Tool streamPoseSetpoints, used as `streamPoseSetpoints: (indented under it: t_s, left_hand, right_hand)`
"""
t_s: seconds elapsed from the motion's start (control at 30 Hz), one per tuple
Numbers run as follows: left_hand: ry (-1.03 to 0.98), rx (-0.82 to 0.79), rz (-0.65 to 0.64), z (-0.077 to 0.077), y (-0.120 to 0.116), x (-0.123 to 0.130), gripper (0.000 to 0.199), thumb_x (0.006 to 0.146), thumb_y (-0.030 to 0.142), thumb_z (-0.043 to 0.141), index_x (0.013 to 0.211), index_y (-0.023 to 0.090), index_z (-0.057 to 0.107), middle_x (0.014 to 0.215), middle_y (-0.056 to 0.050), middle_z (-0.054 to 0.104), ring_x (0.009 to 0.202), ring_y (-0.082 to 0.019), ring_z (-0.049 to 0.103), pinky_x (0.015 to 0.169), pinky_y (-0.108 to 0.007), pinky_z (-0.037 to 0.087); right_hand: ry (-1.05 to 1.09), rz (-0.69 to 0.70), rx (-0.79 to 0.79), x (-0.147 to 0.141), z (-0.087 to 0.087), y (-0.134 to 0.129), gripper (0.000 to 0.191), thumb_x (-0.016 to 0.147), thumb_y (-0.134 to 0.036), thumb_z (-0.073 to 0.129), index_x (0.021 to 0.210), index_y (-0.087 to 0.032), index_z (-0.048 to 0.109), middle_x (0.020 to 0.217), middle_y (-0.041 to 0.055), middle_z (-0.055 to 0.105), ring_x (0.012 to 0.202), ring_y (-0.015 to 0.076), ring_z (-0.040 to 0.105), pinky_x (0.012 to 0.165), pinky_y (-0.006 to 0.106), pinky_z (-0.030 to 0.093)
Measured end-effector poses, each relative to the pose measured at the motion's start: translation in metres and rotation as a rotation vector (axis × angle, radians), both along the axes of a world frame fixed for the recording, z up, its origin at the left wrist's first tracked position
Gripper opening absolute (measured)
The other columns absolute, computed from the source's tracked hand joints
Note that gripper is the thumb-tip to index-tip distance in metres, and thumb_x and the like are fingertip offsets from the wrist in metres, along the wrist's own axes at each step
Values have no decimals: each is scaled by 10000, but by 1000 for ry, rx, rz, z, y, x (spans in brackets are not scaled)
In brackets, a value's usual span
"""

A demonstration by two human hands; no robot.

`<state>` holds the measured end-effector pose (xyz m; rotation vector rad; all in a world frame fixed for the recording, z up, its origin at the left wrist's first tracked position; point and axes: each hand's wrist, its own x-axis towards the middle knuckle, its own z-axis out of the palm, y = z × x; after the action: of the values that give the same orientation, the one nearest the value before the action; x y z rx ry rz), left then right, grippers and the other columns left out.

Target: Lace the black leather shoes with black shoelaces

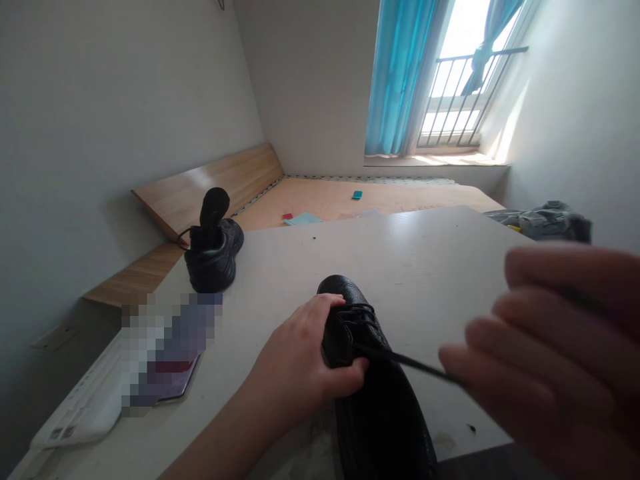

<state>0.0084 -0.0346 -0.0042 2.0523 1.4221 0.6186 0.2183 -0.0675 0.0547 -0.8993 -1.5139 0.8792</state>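
Observation:
A black leather lace-up shoe (395, 407) lies on the white table with its toe pointing away from me. My left hand (305, 353) grips its left side, fingers over the front and thumb near the lace holes. From the shoe a black shoelace (420, 365) runs taut to the right. Its other end goes into my right hand (555, 360), which is closed, raised near the camera and somewhat blurred. Laces cross the upper part of the shoe near the toe. A second black shoe (213, 250) stands at the table's far left, its tongue sticking up and a lace loop showing.
On the left of the white table (280, 280) lie a phone (183, 383), partly pixelated, and a white plastic object (95, 407). Behind the table is a bed (320, 197) with a wooden headboard (215, 183). Grey-green cloth (547, 220) is heaped at the right.

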Motion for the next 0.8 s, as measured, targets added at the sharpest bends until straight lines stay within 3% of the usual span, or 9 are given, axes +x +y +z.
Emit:
streamPoseSetpoints:
  t_s: [0.13, 0.27, 0.37, 0.5, 0.63, 0.73, 0.8]
  left_hand:
    - [-2, 47, -64, 2, -1, -1, 591, 725, 310, 681, 1279, 211, 500, 1301, -114, 585, 1214, -314, 539, 1058, -475, 417]
    - [10, 75, -116, 1, -1, -3, 637, 727, 294, 684, 1319, 174, 483, 1312, -134, 560, 1252, -330, 487, 1100, -524, 368]
    - [-126, 45, -136, -1, 3, -5, 672, 793, 368, 696, 1396, 202, 451, 1368, -113, 529, 1290, -303, 463, 1136, -497, 343]
    - [-478, -73, -155, 1, 10, -3, 327, 970, 374, 491, 1231, 225, 620, 1275, -61, 597, 1229, -217, 535, 1098, -370, 395]
    - [-636, -223, -39, 13, 15, 8, 282, 987, 348, 429, 948, 191, 660, 878, -16, 630, 911, -176, 594, 875, -303, 474]
    - [-663, -255, -52, 22, 19, 17, 279, 970, 305, 440, 804, 179, 627, 731, 9, 537, 798, -156, 533, 789, -272, 432]
    - [-693, -305, -37, 25, 23, 22, 264, 956, 295, 451, 794, 174, 621, 665, 24, 493, 715, -143, 481, 707, -255, 388]
  right_hand:
    - [552, 114, -333, -17, 41, 57, 598, 1042, -166, 102, 709, -177, 598, 514, -80, 272, 425, 16, 289, 571, 263, 394]
    - [799, 304, -522, -44, 44, 106, 402, 1053, -167, 340, 685, -171, 500, 517, -94, 201, 417, 33, 227, 489, 140, 351]
    - [781, 412, -570, -66, 38, 118, 347, 1057, -195, 361, 732, -176, 483, 540, -95, 175, 423, 40, 205, 461, 136, 302]
    - [607, 468, -525, -87, 36, 114, 309, 1057, -252, 382, 776, -185, 491, 529, -97, 220, 433, 49, 243, 475, 155, 323]
    - [397, 395, -362, -88, 29, 120, 281, 1045, -255, 406, 807, -180, 537, 538, -74, 369, 499, 69, 377, 540, 191, 428]
    - [264, 274, -304, -78, 17, 133, 242, 1033, -252, 418, 849, -184, 560, 622, -47, 452, 579, 78, 459, 616, 210, 486]
    - [179, 199, -345, -67, 4, 143, 210, 1020, -247, 427, 887, -186, 577, 697, -26, 492, 616, 83, 497, 643, 222, 502]
